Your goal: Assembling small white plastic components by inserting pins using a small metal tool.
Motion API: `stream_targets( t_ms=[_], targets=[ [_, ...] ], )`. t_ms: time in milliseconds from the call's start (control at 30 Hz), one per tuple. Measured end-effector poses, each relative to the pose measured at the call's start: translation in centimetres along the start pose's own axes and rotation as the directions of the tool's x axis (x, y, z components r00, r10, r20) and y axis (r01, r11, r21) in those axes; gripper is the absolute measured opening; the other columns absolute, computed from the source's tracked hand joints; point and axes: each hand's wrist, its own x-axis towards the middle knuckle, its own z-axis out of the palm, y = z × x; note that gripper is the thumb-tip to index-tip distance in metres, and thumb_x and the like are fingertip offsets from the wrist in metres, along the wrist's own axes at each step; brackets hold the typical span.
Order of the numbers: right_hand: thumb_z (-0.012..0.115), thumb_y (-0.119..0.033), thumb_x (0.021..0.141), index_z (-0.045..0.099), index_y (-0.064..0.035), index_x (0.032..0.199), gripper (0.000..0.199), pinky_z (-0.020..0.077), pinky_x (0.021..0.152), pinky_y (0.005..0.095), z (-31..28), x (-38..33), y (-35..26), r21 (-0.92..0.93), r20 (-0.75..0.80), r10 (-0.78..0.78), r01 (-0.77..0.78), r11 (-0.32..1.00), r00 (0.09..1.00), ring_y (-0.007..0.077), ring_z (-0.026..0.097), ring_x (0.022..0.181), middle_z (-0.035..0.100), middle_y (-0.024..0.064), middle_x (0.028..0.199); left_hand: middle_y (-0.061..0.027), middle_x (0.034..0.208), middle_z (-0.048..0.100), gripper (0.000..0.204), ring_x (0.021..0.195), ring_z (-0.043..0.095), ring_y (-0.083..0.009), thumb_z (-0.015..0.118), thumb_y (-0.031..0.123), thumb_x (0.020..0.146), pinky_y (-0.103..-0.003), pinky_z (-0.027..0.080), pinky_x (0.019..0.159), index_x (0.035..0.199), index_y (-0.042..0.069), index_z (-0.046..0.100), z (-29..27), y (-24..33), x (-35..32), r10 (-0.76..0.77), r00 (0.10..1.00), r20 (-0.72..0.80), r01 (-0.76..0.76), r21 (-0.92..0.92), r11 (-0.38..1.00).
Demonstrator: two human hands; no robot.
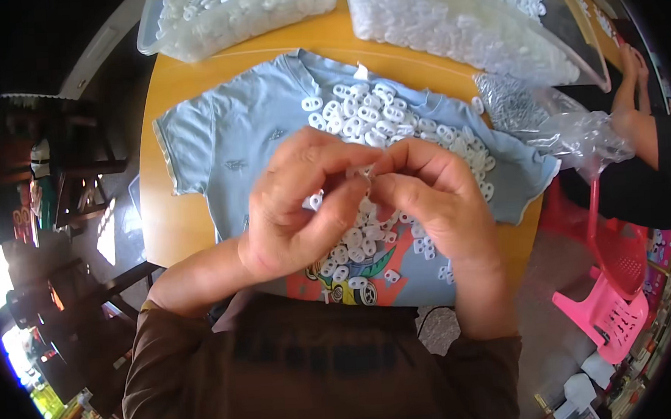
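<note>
My left hand (pixel 301 204) and my right hand (pixel 433 197) meet over a light blue t-shirt (pixel 233 139) spread on a round orange table (pixel 161 211). Their fingertips pinch one small white plastic piece (pixel 365 171) between them. A heap of several white two-hole plastic pieces (pixel 368 117) lies on the shirt beyond and under my hands. More of them sit near the shirt's printed hem (pixel 350 277).
Two clear plastic bins of white parts stand at the table's far edge, left (pixel 219 18) and right (pixel 478 35). A clear bag of small metal parts (pixel 520 112) lies at right. Another person's arm (pixel 637 95) is at far right. A pink plastic chair (pixel 606 301) stands lower right.
</note>
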Motion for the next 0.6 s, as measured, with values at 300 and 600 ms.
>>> stream_targets(
  t_ms=[300,600],
  targets=[
    [0.058,-0.012,0.085,0.058,0.0009,0.093,0.015,0.0462,0.062,0.0185,0.0,-0.1,0.8,0.055,0.002,0.067,-0.067,0.996,0.998,0.0059,0.055,0.070,0.058,0.0009,0.083,-0.0061,0.077,0.055,0.018,0.060,0.051,-0.0105,0.064,-0.002,0.073,-0.022,0.040,0.051,0.090,0.002,0.064,0.0,-2.1,-0.8,-0.026,0.997,0.068,0.031,-0.082,0.996],
    [0.059,-0.014,0.085,0.058,0.0020,0.096,0.019,0.0467,0.063,0.0199,-0.2,0.2,1.2,0.128,0.038,0.053,-0.057,0.990,0.998,0.0073,0.055,0.069,0.059,0.0024,0.084,-0.0066,0.079,0.055,0.018,0.062,0.052,-0.0123,0.064,-0.006,0.071,-0.022,0.040,0.050,0.087,0.002,0.061,0.1,-2.6,-0.8,0.068,0.997,0.034,-0.067,-0.020,0.998]
  ],
)
